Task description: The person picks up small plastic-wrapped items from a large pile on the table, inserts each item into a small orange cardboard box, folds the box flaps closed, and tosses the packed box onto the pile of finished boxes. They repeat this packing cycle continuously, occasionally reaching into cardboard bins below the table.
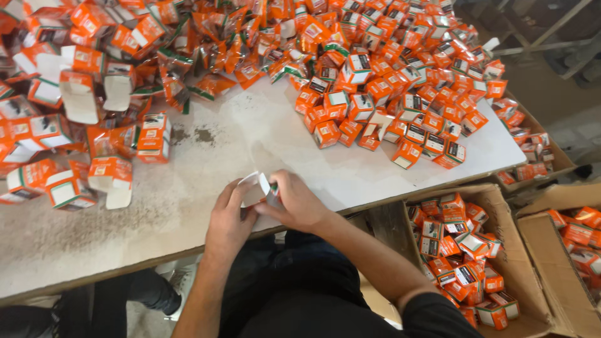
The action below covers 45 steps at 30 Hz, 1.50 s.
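Observation:
My left hand and my right hand meet at the near edge of the white table, both gripping one small orange and white carton. Its white flap stands open between my fingers. The carton's body is mostly hidden behind my hands.
Several closed orange cartons are heaped at the back right. Open cartons and orange sachets lie across the back left. A cardboard box with filled cartons stands to my right below the table, with another box beside it.

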### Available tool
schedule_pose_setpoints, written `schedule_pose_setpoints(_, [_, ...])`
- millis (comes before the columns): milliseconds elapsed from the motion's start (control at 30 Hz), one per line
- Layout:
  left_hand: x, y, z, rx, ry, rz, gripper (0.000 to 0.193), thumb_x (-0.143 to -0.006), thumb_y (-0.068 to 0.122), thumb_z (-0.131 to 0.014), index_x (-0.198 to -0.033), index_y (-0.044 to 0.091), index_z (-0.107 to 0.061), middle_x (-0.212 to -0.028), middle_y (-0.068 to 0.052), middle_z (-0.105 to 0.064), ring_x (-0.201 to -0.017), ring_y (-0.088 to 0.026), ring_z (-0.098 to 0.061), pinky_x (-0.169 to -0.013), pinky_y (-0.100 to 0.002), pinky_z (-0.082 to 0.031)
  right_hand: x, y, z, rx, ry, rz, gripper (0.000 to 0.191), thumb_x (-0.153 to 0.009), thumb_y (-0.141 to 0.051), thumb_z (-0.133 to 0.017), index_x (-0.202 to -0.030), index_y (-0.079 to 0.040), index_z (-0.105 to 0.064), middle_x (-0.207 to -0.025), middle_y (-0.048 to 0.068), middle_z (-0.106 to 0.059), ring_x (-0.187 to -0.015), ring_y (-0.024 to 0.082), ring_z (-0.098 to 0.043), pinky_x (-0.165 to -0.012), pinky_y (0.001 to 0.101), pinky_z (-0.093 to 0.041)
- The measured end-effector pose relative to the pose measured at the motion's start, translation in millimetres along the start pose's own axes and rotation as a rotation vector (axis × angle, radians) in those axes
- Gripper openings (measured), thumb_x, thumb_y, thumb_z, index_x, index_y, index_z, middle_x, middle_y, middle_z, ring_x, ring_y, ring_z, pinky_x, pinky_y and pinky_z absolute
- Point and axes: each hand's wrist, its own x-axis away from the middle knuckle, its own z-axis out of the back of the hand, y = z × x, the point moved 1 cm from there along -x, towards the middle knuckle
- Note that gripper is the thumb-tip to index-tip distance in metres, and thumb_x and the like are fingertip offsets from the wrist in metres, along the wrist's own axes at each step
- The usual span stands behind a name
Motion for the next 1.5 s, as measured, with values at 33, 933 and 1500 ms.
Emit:
schedule_pose_setpoints(33, [0, 0, 0, 0.0, 0.006, 0.026, 0.057, -0.077, 0.001, -0.078, -0.131, 0.005, -0.059, -0.132, -0.016, -0.063, -0.109, -0.032, -0.068, -0.075, -0.034, -0.063, 7, -2, 7, 0.084, 0.036, 0.108, 0.051, -0.085, -0.018, -0.078, -0.122, -0.001, -0.048, -0.108, 0.024, -0.063, -0.1, 0.04, -0.063, -0.086, 0.0473, -0.052])
schedule_pose_setpoints(933, [3, -3, 5, -0.228, 0.08, -0.155, 0.053, -0.073, 0.011, -0.085, -0.12, 0.004, -0.063, -0.114, -0.02, -0.06, -0.106, -0.04, -0.061, -0.09, -0.045, -0.053, -20, -20, 10, 0.386, 0.147, 0.514, 0.022, -0.089, -0.013, -0.071, -0.111, -0.007, -0.07, -0.12, 0.006, -0.065, -0.114, 0.029, -0.06, -0.099, 0.0429, -0.048])
schedule_pose_setpoints(1500, [7, 3, 5, -0.255, 0.1, -0.292, 0.038, -0.079, 0.001, -0.08, -0.115, 0.001, -0.066, -0.128, -0.011, -0.062, -0.118, -0.035, -0.066, -0.098, -0.041, -0.057, 5, 14, -7, -0.105, 0.11, 0.056, 0.051, -0.089, -0.011, -0.083, -0.135, -0.005, -0.06, -0.138, 0.012, -0.06, -0.128, 0.033, -0.061, -0.109, 0.0427, -0.052])
